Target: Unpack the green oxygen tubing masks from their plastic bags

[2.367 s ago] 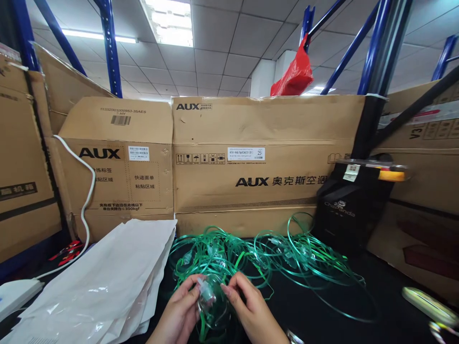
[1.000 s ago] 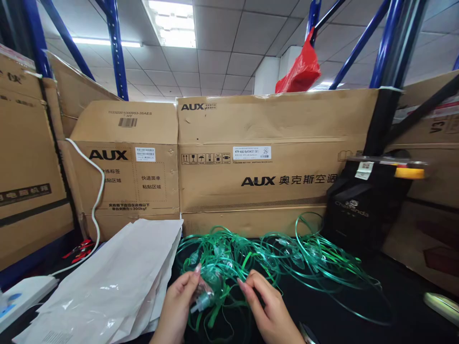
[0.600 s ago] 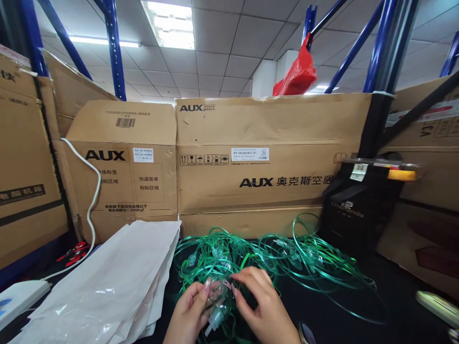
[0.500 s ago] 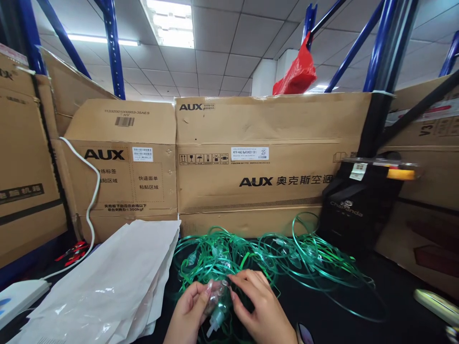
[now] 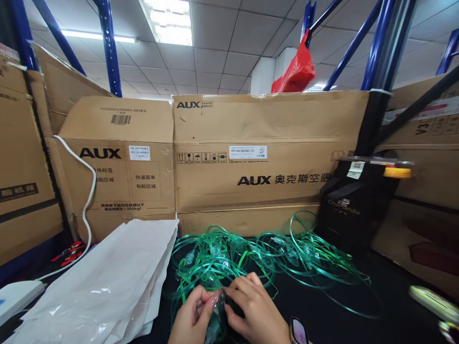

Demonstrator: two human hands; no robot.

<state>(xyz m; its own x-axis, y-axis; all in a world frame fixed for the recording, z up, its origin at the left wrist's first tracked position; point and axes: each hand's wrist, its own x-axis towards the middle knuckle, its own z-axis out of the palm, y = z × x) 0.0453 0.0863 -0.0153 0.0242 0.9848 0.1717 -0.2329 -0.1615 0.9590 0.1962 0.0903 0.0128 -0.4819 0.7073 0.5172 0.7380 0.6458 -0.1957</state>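
Note:
My left hand [image 5: 191, 317] and my right hand [image 5: 253, 313] meet at the bottom middle, fingers pinched on a clear plastic mask piece [image 5: 217, 310] with green strap. Right behind them a tangled heap of green tubing [image 5: 251, 255] with several clear fittings lies on the black table [image 5: 358, 315]. A watch [image 5: 298, 330] shows on my right wrist.
A stack of white paper-and-film bags [image 5: 107, 282] lies at the left. AUX cardboard boxes [image 5: 251, 157] wall off the back. A black bag [image 5: 353, 205] stands at the right, a white power strip [image 5: 16, 296] with its cable at far left, red clips [image 5: 70, 251] beside it.
The hands have drawn together around the clear piece and dropped lower in view; one second ago they were apart, the left one holding it up.

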